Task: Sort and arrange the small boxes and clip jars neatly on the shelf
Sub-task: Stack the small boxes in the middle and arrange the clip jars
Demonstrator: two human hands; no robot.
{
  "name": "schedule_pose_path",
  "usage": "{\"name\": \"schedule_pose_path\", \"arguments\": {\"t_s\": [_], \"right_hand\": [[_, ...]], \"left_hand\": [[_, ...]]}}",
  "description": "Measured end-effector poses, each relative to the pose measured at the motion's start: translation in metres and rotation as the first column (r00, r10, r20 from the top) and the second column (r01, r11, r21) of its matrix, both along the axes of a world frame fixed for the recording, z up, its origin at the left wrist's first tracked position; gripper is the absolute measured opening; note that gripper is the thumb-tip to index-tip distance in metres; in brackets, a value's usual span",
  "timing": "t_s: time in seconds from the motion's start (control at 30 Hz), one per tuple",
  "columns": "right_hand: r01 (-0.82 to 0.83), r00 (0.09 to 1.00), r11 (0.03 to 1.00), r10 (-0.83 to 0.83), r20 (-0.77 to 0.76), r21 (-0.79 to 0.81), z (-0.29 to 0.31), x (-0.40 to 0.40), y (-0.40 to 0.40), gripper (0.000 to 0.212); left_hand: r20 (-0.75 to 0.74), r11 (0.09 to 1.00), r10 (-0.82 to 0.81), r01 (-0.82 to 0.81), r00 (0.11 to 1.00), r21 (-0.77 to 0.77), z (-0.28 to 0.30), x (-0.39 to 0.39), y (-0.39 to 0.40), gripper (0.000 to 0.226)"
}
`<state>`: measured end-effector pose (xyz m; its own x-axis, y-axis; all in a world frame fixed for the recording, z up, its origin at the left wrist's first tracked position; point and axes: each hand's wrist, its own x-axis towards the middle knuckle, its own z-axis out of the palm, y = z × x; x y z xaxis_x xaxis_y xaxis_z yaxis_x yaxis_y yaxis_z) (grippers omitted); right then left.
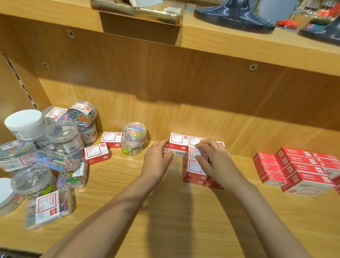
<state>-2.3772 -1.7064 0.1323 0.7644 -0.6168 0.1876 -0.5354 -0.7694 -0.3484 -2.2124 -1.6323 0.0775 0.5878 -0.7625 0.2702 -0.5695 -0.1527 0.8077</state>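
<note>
Wooden shelf board (172, 215): bare strip from centre to 6 o'clock, back panel close behind. Block of small red-and-white cardboard boxes (193, 160) at centre. Left hand (156, 159) pinches its 9 o'clock box; right hand (212, 159) rests flat on top. Clear plastic clip jars (49, 149) heaped at 9 o'clock.

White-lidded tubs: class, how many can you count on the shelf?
2. One white-lidded tub stands atop the jar pile at far left; another sits at the left edge, nearer the front. Others may be hidden.

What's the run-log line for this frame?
phase: aligning box block | left hand: holds corner box | right hand: on block | loose boxes, clip jars: unsorted left
</note>
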Motion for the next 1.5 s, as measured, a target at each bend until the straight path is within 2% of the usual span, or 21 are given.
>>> {"name": "schedule_pose_path", "arguments": {"t_s": [0.17,0.23,0.37,0.47,0.53,0.6,0.7,0.8,0.87,0.93,1.03,1.13,1.2,1.33,1.5], "right_hand": [[-0.021,0.999,0.999,0.022,0.026,-0.043,0.006,0.006,-0.003,0.033],[-0.064,0.997,0.997,0.066,0.037,-0.041,0.009,0.016,-0.004,0.034],[-0.151,0.988,0.988,0.151,-0.033,-0.012,0.011,0.039,-0.006,0.037],[-0.098,0.989,0.993,0.09,-0.117,-0.066,0.011,0.052,-0.006,0.039],[-0.076,0.989,0.99,0.06,-0.136,-0.117,0.009,0.057,-0.006,0.038],[-0.078,0.992,0.99,0.067,-0.103,-0.113,0.008,0.059,-0.007,0.036],[-0.132,0.991,0.991,0.132,0.031,-0.025,0.007,0.059,-0.005,0.034],[-0.117,0.981,0.993,0.114,0.154,0.011,0.011,0.058,-0.002,0.033],[-0.097,0.983,0.995,0.092,0.161,0.027,0.012,0.059,-0.002,0.035],[-0.089,0.984,0.995,0.083,0.156,0.035,0.012,0.058,-0.003,0.036],[-0.069,0.986,0.997,0.062,0.157,0.043,0.01,0.054,-0.002,0.036],[-0.077,0.987,0.996,0.069,0.146,0.048,0.01,0.05,0.0,0.036],[-0.098,0.99,0.993,0.09,0.111,0.063,0.01,0.048,0.0,0.033],[-0.145,0.988,0.988,0.143,0.059,0.043,0.006,0.048,0.002,0.027],[-0.071,0.994,0.992,0.079,0.078,-0.105,-0.001,0.049,0.001,0.024]], "left_hand": [[0.064,1.0,-0.024,0.023,0.998,0.008,0.004,0.0,0.002,0.041],[0.046,0.999,-0.045,0.045,0.998,0.005,0.007,0.001,0.002,0.044],[0.008,0.994,-0.096,0.096,0.995,0.05,0.011,0.007,0.002,0.048],[0.008,0.987,-0.137,0.135,0.991,0.092,0.012,0.006,0.005,0.048],[0.034,0.984,-0.133,0.128,0.991,0.125,0.011,0.007,0.007,0.04],[0.092,0.987,-0.098,0.085,0.991,0.135,0.01,0.009,0.011,0.027],[0.169,0.993,-0.006,-0.014,0.986,0.118,0.003,0.013,0.022,0.04],[0.217,0.989,0.088,-0.111,0.972,0.098,0.0,0.009,0.032,0.049],[0.174,0.984,0.048,-0.077,0.984,0.161,0.003,0.004,0.036,0.053],[0.114,0.974,-0.08,0.053,0.99,0.22,0.007,0.001,0.038,0.056],[0.082,0.969,-0.195,0.18,0.977,0.168,0.013,-0.002,0.042,0.055],[0.159,0.99,-0.138,0.13,0.978,0.063,0.014,0.003,0.043,0.057],[0.185,0.989,-0.146,0.138,0.972,0.056,0.009,0.009,0.04,0.064],[0.068,0.988,-0.144,0.14,0.987,0.066,0.006,0.011,0.031,0.048],[-0.016,0.993,-0.114,0.115,0.993,0.038,0.006,0.009,0.014,0.044]]}}
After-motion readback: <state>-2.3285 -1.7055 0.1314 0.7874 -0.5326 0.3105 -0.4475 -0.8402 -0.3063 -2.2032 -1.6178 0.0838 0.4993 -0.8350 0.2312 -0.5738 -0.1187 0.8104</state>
